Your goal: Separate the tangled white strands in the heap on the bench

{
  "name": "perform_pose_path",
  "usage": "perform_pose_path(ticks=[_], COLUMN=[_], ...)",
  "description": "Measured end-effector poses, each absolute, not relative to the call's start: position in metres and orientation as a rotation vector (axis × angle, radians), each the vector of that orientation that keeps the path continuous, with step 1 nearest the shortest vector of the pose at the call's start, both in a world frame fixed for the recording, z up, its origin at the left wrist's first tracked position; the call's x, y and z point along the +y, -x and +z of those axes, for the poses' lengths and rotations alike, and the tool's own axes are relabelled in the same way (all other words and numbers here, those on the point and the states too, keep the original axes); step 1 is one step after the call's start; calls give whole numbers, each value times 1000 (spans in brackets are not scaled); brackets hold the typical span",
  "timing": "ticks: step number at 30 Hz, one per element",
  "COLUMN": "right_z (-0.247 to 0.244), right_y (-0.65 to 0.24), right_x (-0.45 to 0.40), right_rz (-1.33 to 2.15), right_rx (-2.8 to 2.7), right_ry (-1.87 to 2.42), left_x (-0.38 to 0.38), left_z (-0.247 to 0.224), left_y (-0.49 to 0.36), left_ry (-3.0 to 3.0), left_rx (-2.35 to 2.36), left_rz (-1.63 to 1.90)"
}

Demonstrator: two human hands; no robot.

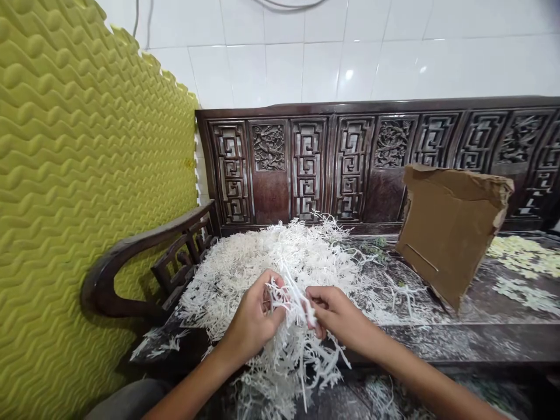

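A big heap of white branching plastic sprigs (245,262) covers the left end of the dark wooden bench and spills over its front edge. In front of the heap, my left hand (262,312) is closed with fingers curled round part of a white sprig (282,297). My right hand (328,312) pinches the stem end of white pieces (301,303) between thumb and fingers. The two hands are close together, with white strands running between them. Whether both grip one and the same sprig I cannot tell, since white pieces overlap behind.
The bench (437,344) has a carved backrest (306,169) and a curved left armrest (118,262). A brown cardboard piece (450,233) leans upright on the seat at right. Pale yellow-green pieces (520,256) lie beyond it. A yellow foam mat (87,146) stands at left.
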State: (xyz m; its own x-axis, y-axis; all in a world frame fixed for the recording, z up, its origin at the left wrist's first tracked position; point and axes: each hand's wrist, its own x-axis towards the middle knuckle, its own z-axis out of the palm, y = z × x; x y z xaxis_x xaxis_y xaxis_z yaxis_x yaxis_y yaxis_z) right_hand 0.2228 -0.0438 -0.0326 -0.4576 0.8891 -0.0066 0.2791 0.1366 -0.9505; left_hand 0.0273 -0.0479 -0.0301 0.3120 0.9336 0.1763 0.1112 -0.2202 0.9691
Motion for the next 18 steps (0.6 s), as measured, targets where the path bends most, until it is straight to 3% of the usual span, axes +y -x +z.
perform_pose_path(ticks=[8, 18], right_z=[-32, -22], right_y=[-220, -212], right_x=[-50, -61], right_rz=[1454, 824], right_rx=[-1846, -2198], right_ry=[1049, 1186], left_x=[-53, -46], left_z=[-24, -23], left_y=[-31, -27], left_ry=[-1788, -1912], left_rx=[991, 1002], left_rz=[935, 871])
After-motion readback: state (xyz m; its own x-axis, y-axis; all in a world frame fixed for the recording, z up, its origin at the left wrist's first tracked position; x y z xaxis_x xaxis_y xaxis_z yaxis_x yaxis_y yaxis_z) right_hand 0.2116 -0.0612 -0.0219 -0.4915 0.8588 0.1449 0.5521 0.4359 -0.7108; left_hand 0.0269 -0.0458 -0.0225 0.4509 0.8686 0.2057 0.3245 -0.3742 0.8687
